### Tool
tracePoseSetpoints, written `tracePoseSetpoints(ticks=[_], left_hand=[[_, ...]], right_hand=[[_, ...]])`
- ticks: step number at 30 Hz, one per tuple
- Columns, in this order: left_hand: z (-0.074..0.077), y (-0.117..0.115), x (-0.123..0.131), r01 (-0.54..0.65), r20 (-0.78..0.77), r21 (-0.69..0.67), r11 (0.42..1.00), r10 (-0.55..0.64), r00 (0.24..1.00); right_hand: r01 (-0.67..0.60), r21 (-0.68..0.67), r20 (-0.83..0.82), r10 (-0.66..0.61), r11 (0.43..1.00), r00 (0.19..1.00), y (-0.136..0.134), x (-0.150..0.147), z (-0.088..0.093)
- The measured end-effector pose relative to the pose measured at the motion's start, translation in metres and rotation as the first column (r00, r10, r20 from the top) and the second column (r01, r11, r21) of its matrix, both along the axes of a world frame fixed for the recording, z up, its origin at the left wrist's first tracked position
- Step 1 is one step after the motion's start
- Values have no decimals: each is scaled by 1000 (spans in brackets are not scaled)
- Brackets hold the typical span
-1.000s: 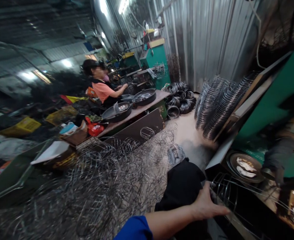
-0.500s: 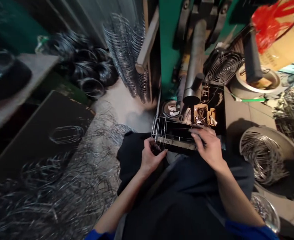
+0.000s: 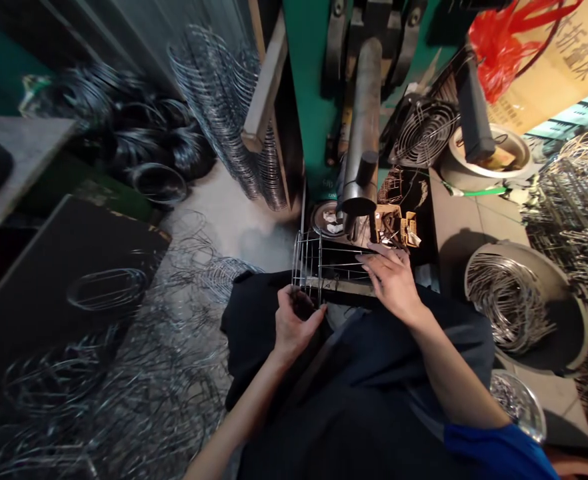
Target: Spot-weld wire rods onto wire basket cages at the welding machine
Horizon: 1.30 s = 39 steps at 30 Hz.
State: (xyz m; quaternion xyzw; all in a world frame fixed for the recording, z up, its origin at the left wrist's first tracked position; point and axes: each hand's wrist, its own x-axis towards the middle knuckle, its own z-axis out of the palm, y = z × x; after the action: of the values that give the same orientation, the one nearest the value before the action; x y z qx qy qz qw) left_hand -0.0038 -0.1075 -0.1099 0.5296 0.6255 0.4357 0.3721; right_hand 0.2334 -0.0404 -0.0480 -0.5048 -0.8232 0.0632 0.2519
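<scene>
Gripping the near left corner of the wire frame (image 3: 319, 261), your left hand (image 3: 294, 325) is curled tight around its wires, while your right hand (image 3: 393, 283) lies flat, fingers stretched out, on the frame's right side. Your frame rests on the front ledge (image 3: 344, 289) of the green machine (image 3: 311, 80), just below the dark cylinder (image 3: 364, 127).

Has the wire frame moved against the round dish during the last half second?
No. The wire frame keeps its spot below the round dish; only the view shifted. The left hand and right hand touch it.
</scene>
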Motion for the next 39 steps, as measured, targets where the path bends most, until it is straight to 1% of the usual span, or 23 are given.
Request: tracePoseSetpoints(ticks=[2, 4, 9, 12, 15, 20, 25, 29, 33, 39], left_hand=[[0, 1, -1, -15, -4, 6, 1000, 15, 1000], [0, 2, -2, -19, -9, 18, 1000, 19, 1000], [3, 5, -6, -24, -9, 48, 999, 24, 1000], [5, 9, -8, -19, 14, 55, 998, 18, 1000], [5, 12, -11, -26, 34, 64, 998, 24, 999], [4, 16, -14, -53, 22, 95, 994, 51, 998], [4, 17, -14, -72, 19, 121, 990, 70, 997], [5, 21, -13, -90, 12, 156, 984, 89, 996], [6, 26, -14, -97, 8, 195, 976, 97, 995], [-1, 34, -14, -88, 27, 205, 975, 84, 996]], right_hand=[[1, 19, 23, -2, 1000, 1000, 1, -3, 0], [-1, 42, 10, 1, 999, 1000, 2, -5, 2], [-10, 54, -88, 15, 998, 996, 6, -13, 16], [-10, 53, -107, 16, 999, 994, 8, -18, 24], [-7, 55, -117, 13, 998, 993, 9, -21, 28], [8, -6, -189, -9, 1000, 982, 13, -24, 28], [19, 63, -248, -3, 998, 969, 18, -29, 29], [10, 69, -246, 8, 998, 969, 21, -31, 29], [19, 90, -240, 3, 996, 971, 25, -30, 24], [48, 90, -215, -28, 995, 976, 30, -32, 20]])
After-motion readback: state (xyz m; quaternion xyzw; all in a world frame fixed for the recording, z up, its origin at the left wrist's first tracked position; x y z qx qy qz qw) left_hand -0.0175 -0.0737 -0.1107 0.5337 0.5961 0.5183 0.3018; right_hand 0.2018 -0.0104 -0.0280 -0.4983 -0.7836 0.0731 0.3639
